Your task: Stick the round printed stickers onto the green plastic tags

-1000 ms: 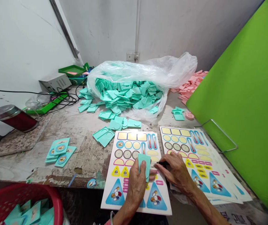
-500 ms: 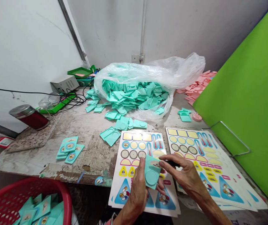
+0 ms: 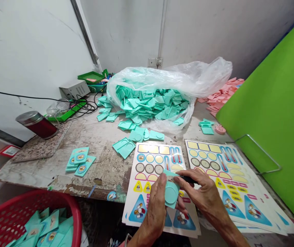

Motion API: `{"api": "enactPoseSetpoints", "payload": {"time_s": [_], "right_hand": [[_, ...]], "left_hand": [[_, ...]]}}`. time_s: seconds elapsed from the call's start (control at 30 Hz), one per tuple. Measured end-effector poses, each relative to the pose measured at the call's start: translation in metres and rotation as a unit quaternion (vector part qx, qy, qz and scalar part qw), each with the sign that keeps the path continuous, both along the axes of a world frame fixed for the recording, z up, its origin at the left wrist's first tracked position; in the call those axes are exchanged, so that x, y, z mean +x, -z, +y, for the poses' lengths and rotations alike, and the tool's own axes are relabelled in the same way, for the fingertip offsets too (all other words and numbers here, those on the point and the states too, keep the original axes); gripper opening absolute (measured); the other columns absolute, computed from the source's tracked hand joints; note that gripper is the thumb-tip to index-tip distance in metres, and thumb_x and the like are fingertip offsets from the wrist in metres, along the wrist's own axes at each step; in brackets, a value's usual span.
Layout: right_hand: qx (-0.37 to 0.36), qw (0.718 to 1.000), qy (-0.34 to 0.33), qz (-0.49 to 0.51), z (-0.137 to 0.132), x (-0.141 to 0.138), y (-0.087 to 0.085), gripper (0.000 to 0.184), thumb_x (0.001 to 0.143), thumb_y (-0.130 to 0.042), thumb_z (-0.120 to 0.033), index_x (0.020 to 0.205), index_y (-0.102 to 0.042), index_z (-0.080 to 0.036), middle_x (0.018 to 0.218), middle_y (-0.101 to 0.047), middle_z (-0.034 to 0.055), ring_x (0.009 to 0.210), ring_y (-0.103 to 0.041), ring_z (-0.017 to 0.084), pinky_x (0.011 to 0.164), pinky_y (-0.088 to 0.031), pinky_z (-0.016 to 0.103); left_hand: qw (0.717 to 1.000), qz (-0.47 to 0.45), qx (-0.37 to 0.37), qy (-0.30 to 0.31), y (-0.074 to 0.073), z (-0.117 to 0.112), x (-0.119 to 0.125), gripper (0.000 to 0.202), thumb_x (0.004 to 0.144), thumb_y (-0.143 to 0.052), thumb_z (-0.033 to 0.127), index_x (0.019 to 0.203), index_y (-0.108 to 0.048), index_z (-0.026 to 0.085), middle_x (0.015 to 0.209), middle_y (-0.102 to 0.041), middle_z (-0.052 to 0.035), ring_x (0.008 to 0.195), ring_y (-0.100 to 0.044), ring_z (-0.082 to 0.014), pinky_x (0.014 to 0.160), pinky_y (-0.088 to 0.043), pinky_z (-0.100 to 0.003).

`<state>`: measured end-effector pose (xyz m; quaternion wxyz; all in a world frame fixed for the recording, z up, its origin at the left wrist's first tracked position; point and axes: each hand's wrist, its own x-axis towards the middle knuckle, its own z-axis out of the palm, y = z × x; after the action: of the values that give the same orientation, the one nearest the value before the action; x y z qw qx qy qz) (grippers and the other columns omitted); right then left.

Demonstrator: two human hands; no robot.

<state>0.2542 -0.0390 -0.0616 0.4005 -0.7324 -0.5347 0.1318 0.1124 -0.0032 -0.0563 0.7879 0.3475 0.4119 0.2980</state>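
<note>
My left hand (image 3: 156, 211) holds a mint-green plastic piece (image 3: 171, 192) with a round recess, raised above the sticker sheet (image 3: 159, 171). My right hand (image 3: 203, 192) is shut on a black-handled tool (image 3: 188, 179), whose tip is hidden behind the fingers. A pale strip, perhaps a peeled sticker, lies at the piece's top edge (image 3: 170, 174). Close to the hands, loose mint pieces (image 3: 126, 144) lie on the worn table (image 3: 103, 168). A second stack of sticker sheets (image 3: 214, 161) lies to the right.
A clear plastic bag (image 3: 201, 77) spills many mint pieces (image 3: 149, 103) at the back. Stickered pieces (image 3: 80, 161) lie at left. Below left stands a red basket (image 3: 46, 195). Pink pieces (image 3: 221, 97) lie behind a green board (image 3: 270, 103). Cables, a grey unit (image 3: 74, 91) and a red tin (image 3: 36, 124) sit left.
The mint piece has turned in my left hand, and its round recess now shows. My right hand has come to its top edge. The whole scene has shifted right as my head turned.
</note>
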Motion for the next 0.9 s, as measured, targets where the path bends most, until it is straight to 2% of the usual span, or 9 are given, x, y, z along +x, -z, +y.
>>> {"api": "enactPoseSetpoints", "payload": {"time_s": [0.07,0.13,0.23,0.3,0.4,0.5,0.67,0.77,0.9], "right_hand": [[-0.01,0.999,0.021,-0.033,0.0,-0.004,0.002,0.028,0.081,-0.063,-0.053,0.084,-0.073,-0.027,0.082,-0.073,0.0036,0.078,-0.064,0.024,0.074,-0.046,0.039],[-0.042,0.997,0.046,-0.044,-0.001,-0.006,0.007,0.035,0.077,-0.064,-0.059,0.083,-0.072,-0.026,0.082,-0.072,0.0046,0.076,-0.065,0.025,0.071,-0.046,0.039],[-0.115,0.992,0.049,-0.014,-0.001,0.0,0.011,0.039,0.07,-0.068,-0.063,0.083,-0.071,-0.026,0.084,-0.072,0.0045,0.075,-0.066,0.025,0.067,-0.049,0.037],[-0.142,0.989,0.027,0.012,0.005,0.011,0.01,0.04,0.071,-0.068,-0.061,0.09,-0.07,-0.026,0.089,-0.072,0.0045,0.078,-0.066,0.024,0.067,-0.05,0.035],[-0.125,0.992,-0.006,0.016,0.028,0.026,0.001,0.039,0.083,-0.057,-0.058,0.101,-0.064,-0.025,0.093,-0.07,0.005,0.079,-0.065,0.021,0.068,-0.048,0.032],[-0.071,0.996,-0.049,-0.039,0.064,0.027,-0.002,0.028,0.092,-0.048,-0.049,0.092,-0.06,-0.023,0.086,-0.067,0.004,0.077,-0.06,0.019,0.07,-0.044,0.032],[-0.024,0.983,-0.118,-0.136,0.111,0.0,0.015,0.015,0.092,-0.052,-0.033,0.086,-0.06,-0.022,0.084,-0.067,0.0027,0.081,-0.057,0.02,0.077,-0.037,0.035],[-0.026,0.978,-0.135,-0.155,0.116,-0.008,0.025,0.011,0.092,-0.053,-0.03,0.088,-0.059,-0.021,0.087,-0.067,0.0024,0.083,-0.057,0.02,0.077,-0.035,0.035],[-0.037,0.975,-0.14,-0.166,0.105,-0.006,0.027,0.01,0.091,-0.054,-0.028,0.085,-0.059,-0.021,0.084,-0.066,0.0016,0.081,-0.056,0.019,0.075,-0.033,0.035]], "left_hand": [[1.0,0.005,0.022,0.011,-0.006,0.0,0.004,0.041,0.087,-0.052,0.059,0.087,-0.061,0.019,0.051,-0.06,0.0012,0.041,-0.056,-0.0138,0.047,-0.048,-0.024],[0.998,0.035,0.043,0.0,-0.005,-0.001,0.005,0.037,0.086,-0.054,0.056,0.089,-0.06,0.02,0.048,-0.056,0.0044,0.037,-0.05,-0.0109,0.042,-0.041,-0.021],[0.995,0.074,0.053,-0.029,0.003,0.003,-0.001,0.041,0.086,-0.053,0.058,0.088,-0.062,0.018,0.051,-0.059,0.002,0.043,-0.053,-0.0123,0.047,-0.045,-0.021],[0.994,0.087,0.057,-0.044,0.008,0.011,-0.01,0.044,0.084,-0.055,0.059,0.085,-0.063,0.016,0.056,-0.064,-0.001,0.048,-0.056,-0.0126,0.054,-0.049,-0.023],[0.992,0.099,0.056,-0.051,0.01,0.03,-0.026,0.046,0.084,-0.056,0.059,0.088,-0.063,0.014,0.06,-0.067,-0.0038,0.047,-0.057,-0.0124,0.054,-0.049,-0.023],[0.99,0.101,0.067,-0.072,0.011,0.048,-0.04,0.045,0.082,-0.06,0.056,0.093,-0.063,0.013,0.061,-0.069,-0.0052,0.053,-0.063,-0.0145,0.055,-0.05,-0.022],[0.988,0.099,0.044,-0.112,0.019,0.062,-0.05,0.044,0.083,-0.059,0.054,0.093,-0.061,0.011,0.064,-0.071,-0.0078,0.054,-0.067,-0.0162,0.057,-0.052,-0.024],[0.988,0.09,0.034,-0.122,0.023,0.062,-0.055,0.045,0.081,-0.062,0.054,0.094,-0.061,0.011,0.071,-0.073,-0.0103,0.056,-0.068,-0.0172,0.057,-0.053,-0.025],[0.988,0.091,0.017,-0.122,0.025,0.063,-0.06,0.045,0.079,-0.063,0.055,0.092,-0.059,0.011,0.074,-0.074,-0.011,0.054,-0.068,-0.0181,0.052,-0.053,-0.026]]}}
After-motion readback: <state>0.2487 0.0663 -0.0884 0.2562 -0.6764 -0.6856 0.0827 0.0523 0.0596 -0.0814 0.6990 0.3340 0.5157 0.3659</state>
